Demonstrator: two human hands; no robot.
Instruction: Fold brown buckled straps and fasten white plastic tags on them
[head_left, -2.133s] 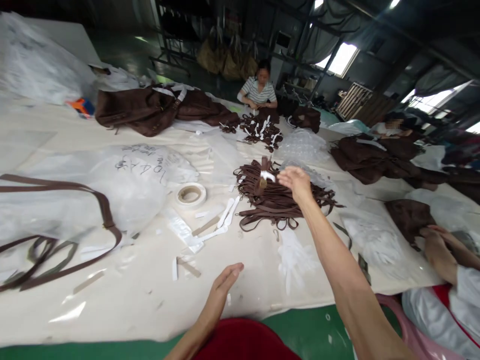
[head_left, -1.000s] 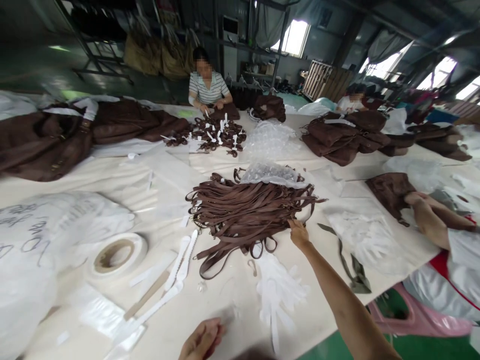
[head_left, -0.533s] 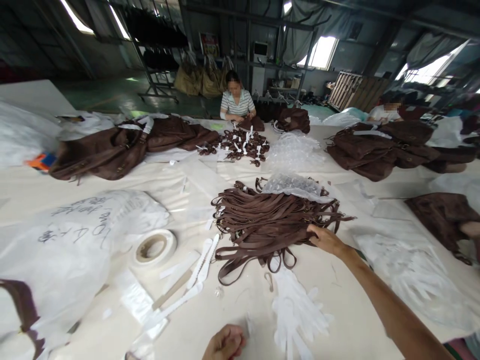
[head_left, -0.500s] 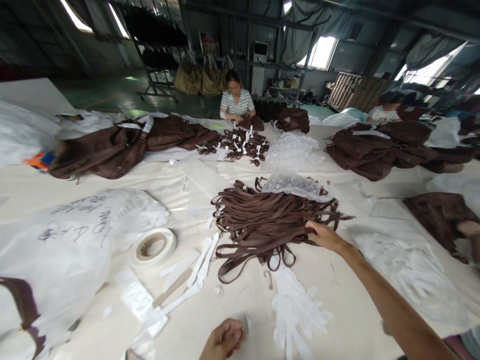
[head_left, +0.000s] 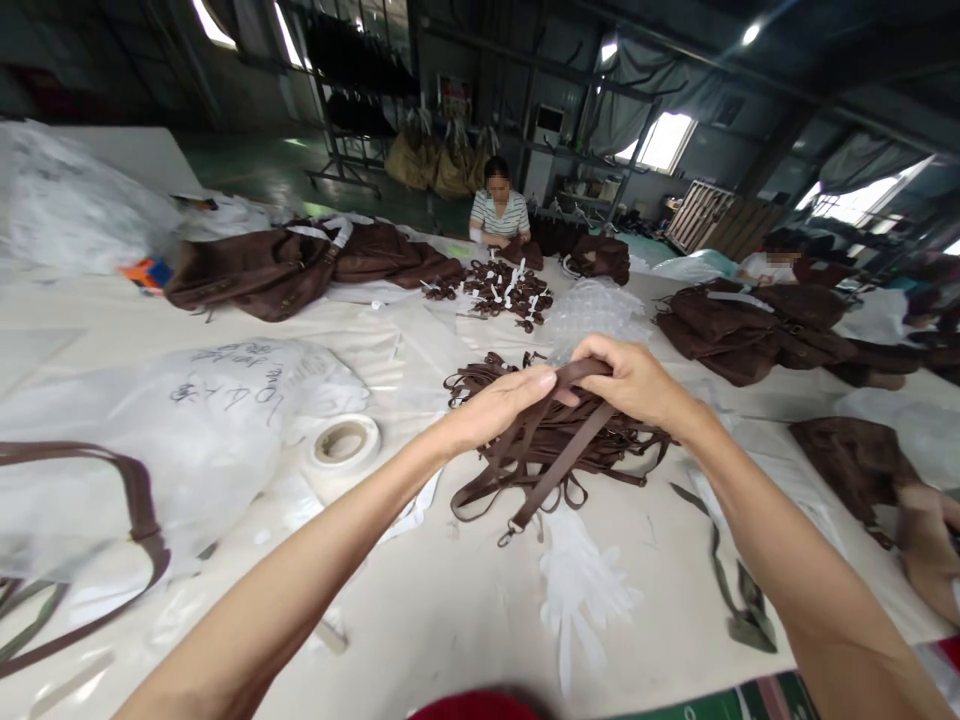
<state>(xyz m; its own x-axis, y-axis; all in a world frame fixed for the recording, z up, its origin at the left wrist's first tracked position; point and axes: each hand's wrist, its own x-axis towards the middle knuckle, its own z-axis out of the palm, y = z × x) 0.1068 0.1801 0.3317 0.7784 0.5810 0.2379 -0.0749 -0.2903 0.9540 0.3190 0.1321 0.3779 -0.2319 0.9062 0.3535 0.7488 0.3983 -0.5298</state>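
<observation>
1. By the right hand (head_left: pixel 616 376), the folded brown strap (head_left: pixel 566 462) was gripped between the thumb and curled fingers, with little gap left between them.
2. By the left hand (head_left: pixel 525 388), the same strap was pinched near its fold; the fingers were held fairly straight, and their grip underneath was partly hidden.
3. The brown strap was thus raised between both hands, above the pile of brown straps (head_left: pixel 615 452), and a lower end was tipped with a metal clasp (head_left: pixel 508 538).
4. Nearer the body, white gloves (head_left: pixel 581 585) were laid flat on the pale table (head_left: pixel 457 620), just beside the pile.
5. To the left, a roll of white tape (head_left: pixel 346 444) was set down near a clear plastic bag (head_left: pixel 217 420) marked with handwriting. Another strap (head_left: pixel 139 500) was seen lying over that bag.
6. To the right, an olive strap (head_left: pixel 726 570) was seen near the table edge.
7. Beyond the pile, bubble wrap (head_left: pixel 596 308) and small brown bundles (head_left: pixel 504 292) with white strips were spread.
8. Brown bags (head_left: pixel 255 272) were heaped on both sides, and across the table a person in a striped shirt (head_left: pixel 499 212) was seen, with brown material (head_left: pixel 523 254) at the hands.
</observation>
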